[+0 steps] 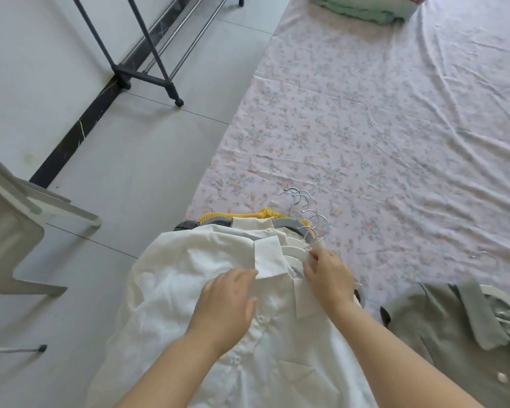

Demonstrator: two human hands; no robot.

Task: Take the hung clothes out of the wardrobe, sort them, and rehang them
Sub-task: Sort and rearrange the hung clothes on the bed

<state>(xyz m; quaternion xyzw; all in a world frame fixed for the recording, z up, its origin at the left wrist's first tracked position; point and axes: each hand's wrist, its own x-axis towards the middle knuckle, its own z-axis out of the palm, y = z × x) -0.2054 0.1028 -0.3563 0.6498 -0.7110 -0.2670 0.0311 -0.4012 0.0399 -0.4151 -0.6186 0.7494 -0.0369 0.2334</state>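
The left-hand grip (227,301) is laid flat and open on the white cotton button-up shirt (171,278), with its fingertips touching the turned-up collar; nothing is held by it. The right-hand grip (327,278) is curled onto the stack of white plastic hangers (293,250) at its fingertips, and the topmost neck appears to be pinched. The shirt is found on top of the pile, directly under both grips, on the pink floral bed sheet (395,128). A yellow knitted garment (265,212) is seen beyond the grips, and a grey-green jacket (442,334) to the right of the right-hand grip.

The bunched silver wire hooks (302,201) could be snagged together if one hanger is pulled, so neighbouring garments may be dragged along. The shirt is draped past the bed edge, left of the left-hand grip, and could be slid to the floor.
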